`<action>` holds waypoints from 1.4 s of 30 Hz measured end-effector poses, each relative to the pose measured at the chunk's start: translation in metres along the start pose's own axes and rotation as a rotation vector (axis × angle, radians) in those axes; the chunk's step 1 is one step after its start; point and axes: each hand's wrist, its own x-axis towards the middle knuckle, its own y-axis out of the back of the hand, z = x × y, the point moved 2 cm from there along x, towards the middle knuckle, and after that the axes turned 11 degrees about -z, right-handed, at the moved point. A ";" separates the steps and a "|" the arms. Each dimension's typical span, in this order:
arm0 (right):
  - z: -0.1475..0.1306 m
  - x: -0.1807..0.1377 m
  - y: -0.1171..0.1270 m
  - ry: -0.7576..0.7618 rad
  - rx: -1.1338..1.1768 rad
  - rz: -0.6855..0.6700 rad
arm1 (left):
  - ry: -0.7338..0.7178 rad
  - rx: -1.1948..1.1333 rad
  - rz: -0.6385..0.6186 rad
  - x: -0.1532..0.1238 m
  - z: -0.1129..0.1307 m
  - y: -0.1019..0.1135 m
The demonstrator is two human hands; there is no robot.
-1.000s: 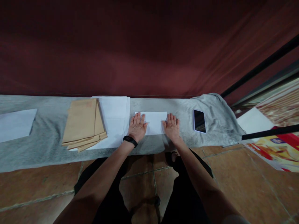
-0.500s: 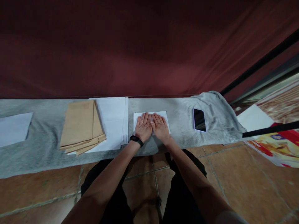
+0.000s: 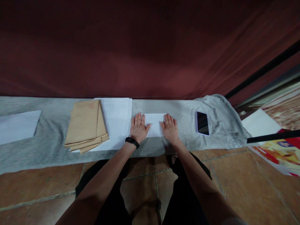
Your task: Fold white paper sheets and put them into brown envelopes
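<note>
A small rectangle of white paper lies flat on the grey cloth in front of me. My left hand rests flat on its left end, fingers stretched forward and thumb pointing inward; a black band circles that wrist. On the paper's right end lies my right hand, also flat with its fingers apart. The middle of the paper shows between the two thumbs, and the hands cover its side edges. Left of my left hand is a stack of larger white sheets, partly under several brown envelopes.
The grey cloth covers a long narrow surface against a dark red hanging cloth. A phone lies to the right, another white sheet at far left. Black bars and a colourful printed box are at right.
My hands, side by side at the middle of the paper before, have slid apart to its left and right ends. The view has shifted slightly.
</note>
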 end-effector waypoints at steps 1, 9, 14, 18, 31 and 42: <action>0.001 -0.001 0.000 -0.005 -0.002 0.002 | 0.005 -0.001 0.007 -0.001 0.000 0.001; 0.004 -0.010 0.005 -0.027 0.024 0.039 | -0.158 0.006 0.090 -0.018 0.010 0.006; -0.022 -0.024 0.006 0.171 0.060 -0.026 | -0.296 0.018 0.024 -0.034 0.033 -0.004; -0.035 -0.033 0.001 0.295 0.058 -0.100 | -0.269 0.029 -0.017 -0.040 0.037 -0.009; -0.003 -0.036 0.001 0.195 -0.025 -0.036 | -0.177 0.009 0.018 -0.052 0.016 -0.002; 0.011 -0.035 0.003 0.047 -0.003 0.006 | -0.028 -0.008 0.053 -0.039 -0.002 0.004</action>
